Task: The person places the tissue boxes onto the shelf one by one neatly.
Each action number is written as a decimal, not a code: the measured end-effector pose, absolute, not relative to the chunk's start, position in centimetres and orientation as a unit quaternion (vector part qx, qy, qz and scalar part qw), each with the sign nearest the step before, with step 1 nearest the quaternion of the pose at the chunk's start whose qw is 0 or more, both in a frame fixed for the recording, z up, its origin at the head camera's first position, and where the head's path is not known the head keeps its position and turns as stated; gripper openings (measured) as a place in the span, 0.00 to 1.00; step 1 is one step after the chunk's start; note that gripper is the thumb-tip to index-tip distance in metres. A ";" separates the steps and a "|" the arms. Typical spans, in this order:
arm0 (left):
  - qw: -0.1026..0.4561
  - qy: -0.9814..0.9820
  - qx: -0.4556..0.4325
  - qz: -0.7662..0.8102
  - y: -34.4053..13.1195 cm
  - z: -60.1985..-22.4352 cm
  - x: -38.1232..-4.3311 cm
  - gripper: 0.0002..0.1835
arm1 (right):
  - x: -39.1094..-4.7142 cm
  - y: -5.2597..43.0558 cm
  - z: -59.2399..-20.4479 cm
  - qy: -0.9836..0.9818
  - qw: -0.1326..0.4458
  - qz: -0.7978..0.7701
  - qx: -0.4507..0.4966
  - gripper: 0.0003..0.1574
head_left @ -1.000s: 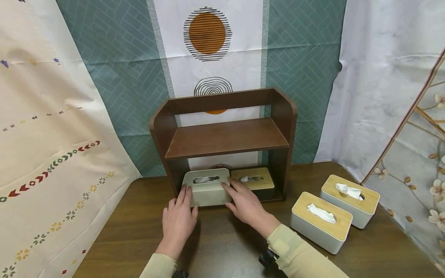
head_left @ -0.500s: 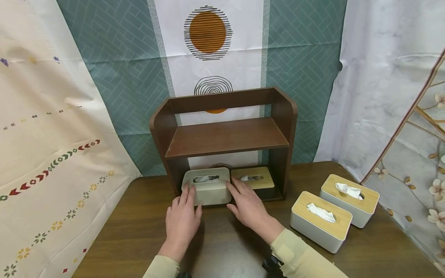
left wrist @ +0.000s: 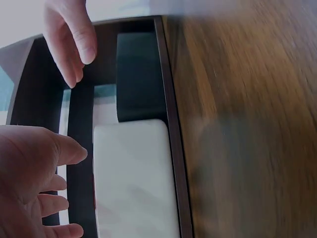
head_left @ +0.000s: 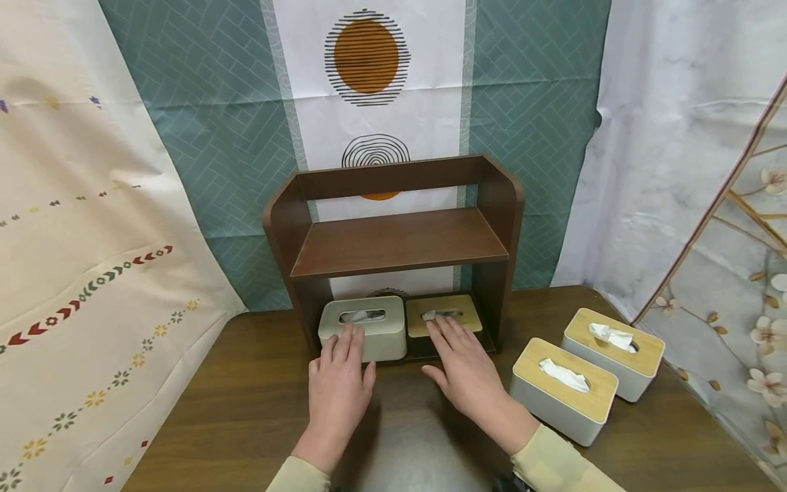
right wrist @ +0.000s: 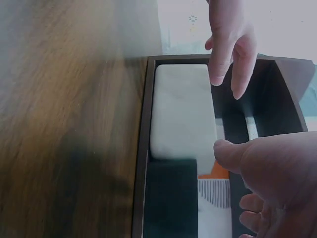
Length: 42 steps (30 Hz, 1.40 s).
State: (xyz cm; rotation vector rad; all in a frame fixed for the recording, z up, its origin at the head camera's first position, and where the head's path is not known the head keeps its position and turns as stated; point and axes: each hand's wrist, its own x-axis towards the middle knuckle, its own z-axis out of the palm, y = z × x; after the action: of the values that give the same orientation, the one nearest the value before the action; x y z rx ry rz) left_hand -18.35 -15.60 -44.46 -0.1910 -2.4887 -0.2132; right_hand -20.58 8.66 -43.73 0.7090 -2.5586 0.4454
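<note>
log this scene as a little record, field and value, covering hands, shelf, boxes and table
left hand: in front of the all-pale tissue box, contact unclear
right hand: at the dark tissue box with a wooden lid, contact unclear
grip: neither hand is curled round a box
shelf unit: brown, those two boxes side by side on its lower level
nearer white box: wooden lid, tissue showing, right of the shelf unit
farther white box: same style, beside the nearer one
table: dark wood, under everything listed
</note>
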 end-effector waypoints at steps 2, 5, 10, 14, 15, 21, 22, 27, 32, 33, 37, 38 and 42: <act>0.310 -0.944 -0.076 -0.080 -15.1 -44.4 -18.3 0.37 | -20.2 9.3 -43.7 -0.928 0.225 0.159 0.252 0.49; 0.307 -0.945 -0.082 -0.081 -14.5 -44.5 -18.3 0.36 | -19.7 10.1 -43.6 -0.929 0.229 0.153 0.248 0.50; 0.300 -0.945 -0.098 -0.086 -13.6 -44.7 -18.1 0.36 | -18.7 11.7 -43.4 -0.931 0.235 0.144 0.240 0.51; 0.288 -0.947 -0.108 -0.092 -12.8 -44.6 -18.1 0.36 | -18.0 13.0 -43.2 -0.933 0.236 0.140 0.233 0.51; 0.285 -0.948 -0.110 -0.093 -12.6 -44.5 -18.1 0.36 | -17.8 13.3 -43.2 -0.934 0.233 0.140 0.230 0.51; 0.270 -0.950 -0.121 -0.099 -11.5 -44.3 -18.2 0.36 | -17.0 15.0 -43.0 -0.943 0.219 0.135 0.210 0.53; 0.268 -0.950 -0.123 -0.100 -11.3 -44.2 -18.2 0.36 | -16.9 15.2 -42.9 -0.944 0.217 0.134 0.207 0.53; 0.260 -0.951 -0.131 -0.101 -10.4 -44.1 -18.2 0.36 | -16.3 16.6 -42.9 -0.949 0.210 0.135 0.192 0.53; 0.253 -0.951 -0.145 -0.105 -9.3 -43.9 -18.2 0.36 | -15.6 17.6 -42.9 -0.951 0.209 0.134 0.186 0.54; 0.253 -0.950 -0.149 -0.105 -9.1 -43.8 -18.2 0.36 | -15.5 17.8 -42.9 -0.951 0.210 0.135 0.185 0.54; 0.248 -0.950 -0.160 -0.104 -8.3 -43.7 -18.3 0.36 | -14.8 18.8 -42.8 -0.951 0.214 0.136 0.178 0.54; 0.247 -0.950 -0.162 -0.102 -8.1 -43.7 -18.3 0.36 | -14.7 19.0 -42.8 -0.951 0.214 0.137 0.175 0.54; 0.244 -0.950 -0.170 -0.097 -7.2 -43.6 -18.3 0.37 | -14.2 20.0 -43.1 -0.950 0.223 0.135 0.172 0.55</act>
State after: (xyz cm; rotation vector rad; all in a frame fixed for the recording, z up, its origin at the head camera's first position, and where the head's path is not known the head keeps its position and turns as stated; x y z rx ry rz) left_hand -18.31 -7.20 -43.61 -0.4650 -2.5937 -0.2653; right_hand -14.18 20.04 -43.14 0.4743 -2.6227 0.3731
